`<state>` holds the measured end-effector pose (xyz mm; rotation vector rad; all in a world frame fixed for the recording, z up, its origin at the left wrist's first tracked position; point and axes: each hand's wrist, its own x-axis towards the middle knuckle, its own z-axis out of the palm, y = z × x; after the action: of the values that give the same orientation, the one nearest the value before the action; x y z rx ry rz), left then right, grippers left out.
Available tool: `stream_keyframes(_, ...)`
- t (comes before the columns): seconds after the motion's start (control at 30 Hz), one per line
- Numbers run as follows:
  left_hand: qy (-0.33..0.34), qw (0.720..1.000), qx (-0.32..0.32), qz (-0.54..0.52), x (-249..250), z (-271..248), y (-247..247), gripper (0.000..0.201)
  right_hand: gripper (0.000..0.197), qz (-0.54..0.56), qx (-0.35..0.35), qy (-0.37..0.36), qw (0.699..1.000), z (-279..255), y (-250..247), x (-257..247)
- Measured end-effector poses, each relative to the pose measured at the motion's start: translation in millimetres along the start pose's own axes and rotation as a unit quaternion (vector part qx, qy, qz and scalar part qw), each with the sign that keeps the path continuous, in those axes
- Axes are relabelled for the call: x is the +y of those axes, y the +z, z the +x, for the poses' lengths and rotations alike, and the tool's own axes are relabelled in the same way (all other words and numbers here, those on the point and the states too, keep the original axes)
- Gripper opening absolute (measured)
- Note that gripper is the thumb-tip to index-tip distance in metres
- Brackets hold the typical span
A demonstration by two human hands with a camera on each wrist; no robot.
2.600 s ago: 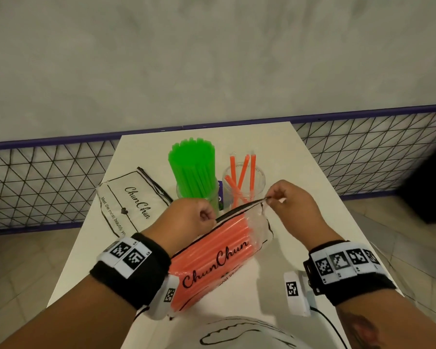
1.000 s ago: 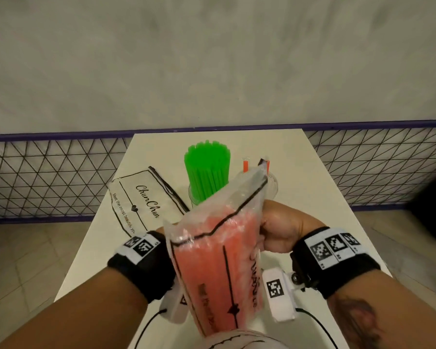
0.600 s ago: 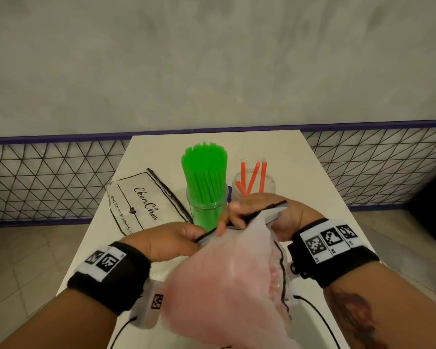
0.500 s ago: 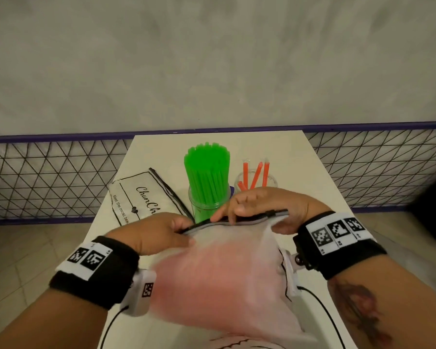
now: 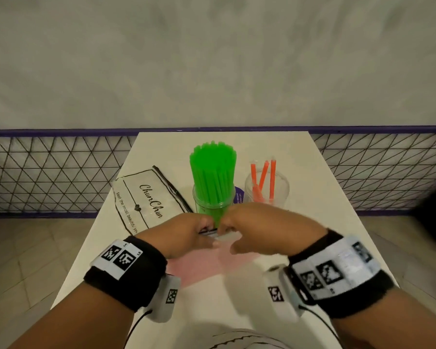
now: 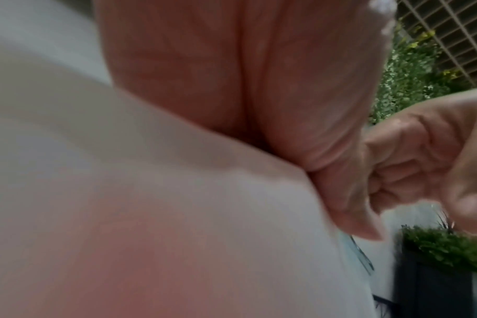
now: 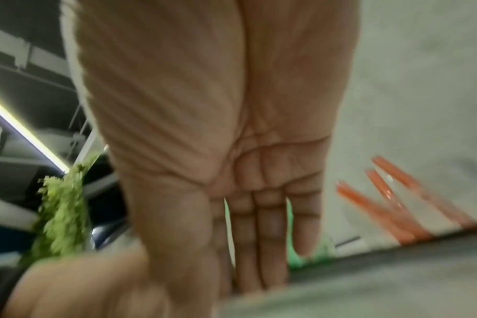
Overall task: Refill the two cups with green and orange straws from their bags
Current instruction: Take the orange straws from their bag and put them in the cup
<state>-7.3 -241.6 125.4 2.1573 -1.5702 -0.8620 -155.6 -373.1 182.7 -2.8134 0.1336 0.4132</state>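
Note:
The orange straw bag (image 5: 207,269) lies low in front of me, mostly hidden under my hands; it fills the left wrist view as a blurred pinkish sheet (image 6: 150,215). My left hand (image 5: 207,229) and right hand (image 5: 227,226) meet at the middle of its black zip edge and pinch it. Behind them stands a clear cup (image 5: 213,206) packed with green straws (image 5: 213,170). To its right, a second clear cup (image 5: 281,190) holds a few orange straws (image 5: 263,177), which also show blurred in the right wrist view (image 7: 390,204).
A flat, empty "ChunChun" bag (image 5: 146,197) lies at the left of the white table (image 5: 320,197). A wire mesh fence (image 5: 48,175) runs on both sides behind the table, with a grey wall above. Tiled floor lies left and right.
The orange bag was lifted upright, then turned and lowered in front of me. Both hands have slid together from its corners to the middle of the zip edge.

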Motion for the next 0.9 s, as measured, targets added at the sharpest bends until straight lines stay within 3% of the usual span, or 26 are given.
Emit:
stream_keyframes(0.23, -0.021, 0.991, -0.008, -0.134, -4, -1, 1, 0.012, 0.033, -0.032, 0.197, -0.041, 0.979, 18, 58, 3)
stream_keyframes(0.3, -0.033, 0.984, -0.015, -0.172, -8, -2, 0, 0.019, 0.034, -0.033, 0.215, -0.041, 0.975, 20, 66, 9)
stream_keyframes(0.43, -0.050, 0.988, -0.041, -0.141, -14, -3, -4, 0.028, 0.020, -0.070, 0.197, -0.049, 0.977, 19, 70, 12)
stream_keyframes(0.53, -0.055, 0.993, -0.010, -0.102, -15, 1, -6, 0.026, 0.021, -0.088, 0.219, -0.055, 0.970, 10, 60, 12)
stream_keyframes(0.63, -0.062, 0.996, 0.039, -0.048, -13, 5, -5, 0.020, 0.006, -0.064, 0.178, -0.073, 0.979, -2, 44, 4)
stream_keyframes(0.73, -0.046, 0.996, 0.081, -0.017, -13, 4, -5, 0.025, 0.009, -0.017, 0.036, -0.040, 0.998, -21, 28, -3)
stream_keyframes(0.83, -0.015, 0.997, 0.077, 0.027, -10, 6, -2, 0.038, 0.015, 0.051, -0.100, -0.026, 0.993, -30, 20, -8)
stream_keyframes(0.9, 0.015, 0.997, 0.046, 0.066, -4, 9, 4, 0.034, 0.022, 0.050, -0.099, -0.013, 0.994, -22, 23, -9)
